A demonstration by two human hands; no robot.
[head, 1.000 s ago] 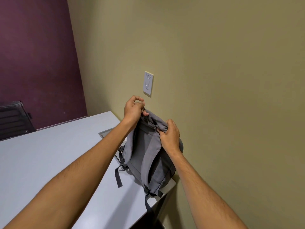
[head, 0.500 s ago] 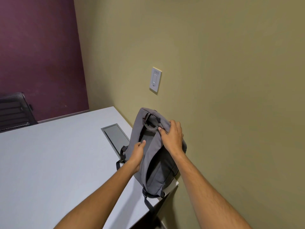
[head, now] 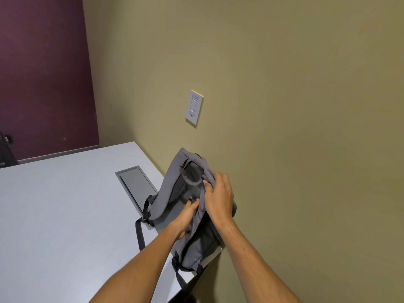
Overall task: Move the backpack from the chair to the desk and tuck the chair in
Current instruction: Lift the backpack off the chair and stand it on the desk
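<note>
A grey backpack (head: 175, 189) stands upright on the near right corner of the white desk (head: 65, 215), leaning toward the olive wall. Its back panel and shoulder straps face me. My right hand (head: 218, 197) grips the top of a shoulder strap near the carry handle. My left hand (head: 185, 217) lies on the back panel between the straps, fingers pressed into the fabric. A black strap end hangs on the desk to the left of the bag. A dark chair (head: 6, 152) shows only as a sliver at the far left edge.
A grey rectangular cable hatch (head: 136, 185) is set into the desk just left of the backpack. A white wall switch (head: 194, 109) sits on the olive wall above. A purple wall closes the far side. The desk's corner edge lies under the bag's base.
My left hand left the top handle and came down onto the back panel. The backpack settled lower on the desk. My view shifted right, so the chair slid almost out of frame.
</note>
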